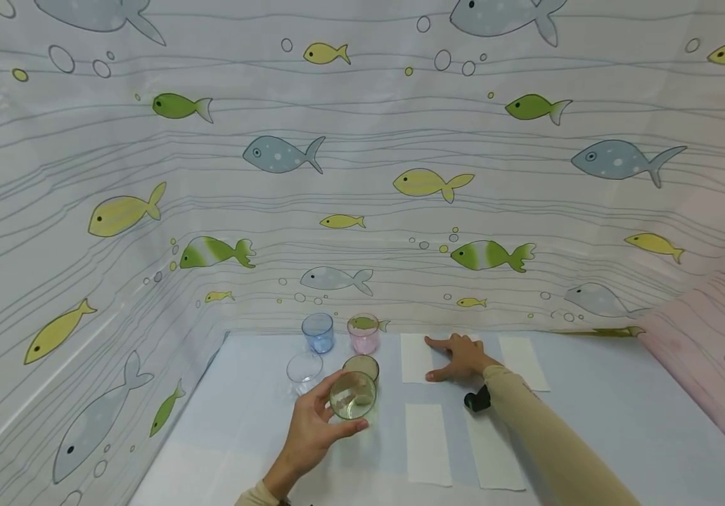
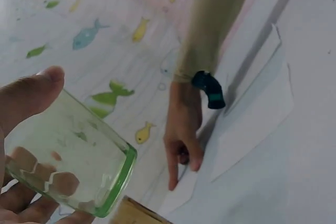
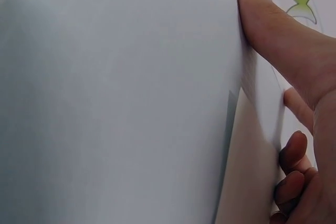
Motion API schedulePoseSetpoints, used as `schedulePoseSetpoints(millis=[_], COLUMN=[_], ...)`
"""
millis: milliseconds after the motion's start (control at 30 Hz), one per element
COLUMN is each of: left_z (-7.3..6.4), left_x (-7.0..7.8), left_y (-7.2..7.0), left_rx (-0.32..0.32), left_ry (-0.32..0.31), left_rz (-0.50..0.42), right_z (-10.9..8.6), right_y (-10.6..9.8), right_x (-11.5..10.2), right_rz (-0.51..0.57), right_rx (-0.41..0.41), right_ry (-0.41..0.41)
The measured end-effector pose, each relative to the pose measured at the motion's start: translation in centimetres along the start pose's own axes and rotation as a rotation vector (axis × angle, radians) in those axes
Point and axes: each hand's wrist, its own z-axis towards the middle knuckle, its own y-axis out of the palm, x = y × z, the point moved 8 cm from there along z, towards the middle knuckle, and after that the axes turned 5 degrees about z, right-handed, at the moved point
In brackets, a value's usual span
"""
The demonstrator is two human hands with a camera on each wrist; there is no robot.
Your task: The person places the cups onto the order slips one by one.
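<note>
Green glass in one hand, fingertips of the other at a white strip

The person's left hand (image 1: 314, 425) has a pale green see-through glass tumbler (image 1: 352, 396) gripped by its sides, thumb against one side and fingers round the other. It hides part of a brownish-amber glass cup (image 1: 362, 365) behind it; I can't tell from here whether the two touch. Just past these stand a clear glass cup (image 1: 304, 368), a blue glass cup (image 1: 318, 334) and a pink glass cup (image 1: 364, 336), all on the pale blue table (image 1: 596, 422).

Over to the right, the right hand (image 1: 461, 357) has thumb and forefinger spread wide, their tips at the right edge of a flat white rectangular strip (image 1: 415, 360); its other fingers are bent, and it has nothing gripped. Three more white strips (image 1: 428, 444) lie near it, one partly under the beige sleeve (image 1: 546, 429). Behind everything hangs a white sheet printed with fish (image 1: 362, 119).
</note>
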Motion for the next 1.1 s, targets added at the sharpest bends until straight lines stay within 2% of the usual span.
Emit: schedulePoseSetpoints(millis=[200,333,433,567,800,967,1100], left_z=[3.2,5.6,7.3,9.5,13.0,15.0,15.9], left_x=[2.9,3.7,3.8,3.7,3.2,1.7,0.0], left_y=[-1.0,-1.6,-1.8,-1.9,-1.7,-0.4,1.0], left_rx=[0.006,-0.003,-0.024,-0.046,-0.064,-0.09,-0.114], left_ry=[0.089,0.088,0.052,0.001,-0.033,-0.051,-0.086], left_rz=[0.055,0.059,0.027,-0.003,0.01,0.002,0.032], right_z=[-0.2,-0.3,-0.4,-0.4,-0.4,-0.4,-0.5], right_y=[0.1,-0.2,-0.4,-0.3,-0.3,-0.4,-0.2], right_x=[-0.1,-0.3,-0.3,-0.5,-0.5,-0.5,-0.4], right_rz=[0.014,0.016,0.012,0.013,0.024,0.025,0.027], right_rx=[-0.005,0.0,0.001,-0.001,-0.012,-0.008,-0.011], right_ry=[0.01,0.026,0.03,0.018,0.027,0.033,0.05])
